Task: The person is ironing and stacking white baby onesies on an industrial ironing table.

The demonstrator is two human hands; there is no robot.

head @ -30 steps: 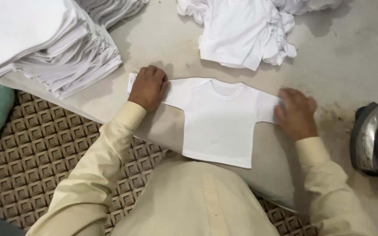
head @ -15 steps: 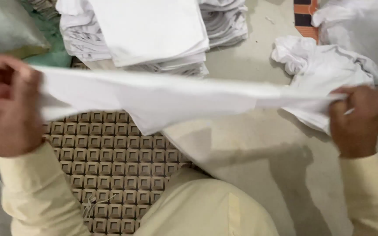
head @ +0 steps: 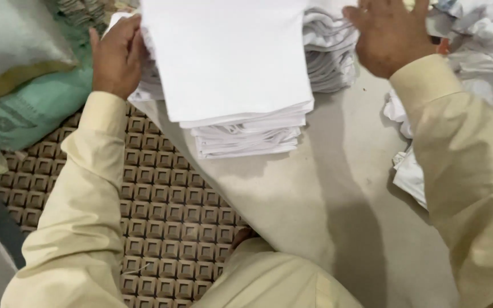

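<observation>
A tall stack of folded white garments [head: 241,74] stands on the pale table [head: 326,194] near its left edge. A flat white piece lies on top of it. My left hand [head: 115,54] rests against the stack's left side, fingers on the cloth. My right hand [head: 389,34] is spread over the stack's right side, palm down, touching the folded edges. Both arms wear cream sleeves. Whether either hand pinches cloth is hidden by the stack.
A heap of loose white garments [head: 475,85] lies at the table's right. Left of the table sit a green and a pale sack [head: 24,85]. Below is a floor with a brown square pattern [head: 166,217].
The small white shirt lay flat under both hands, was then lifted and stretched between them, and now lies on the stack at the left. The view swung left.
</observation>
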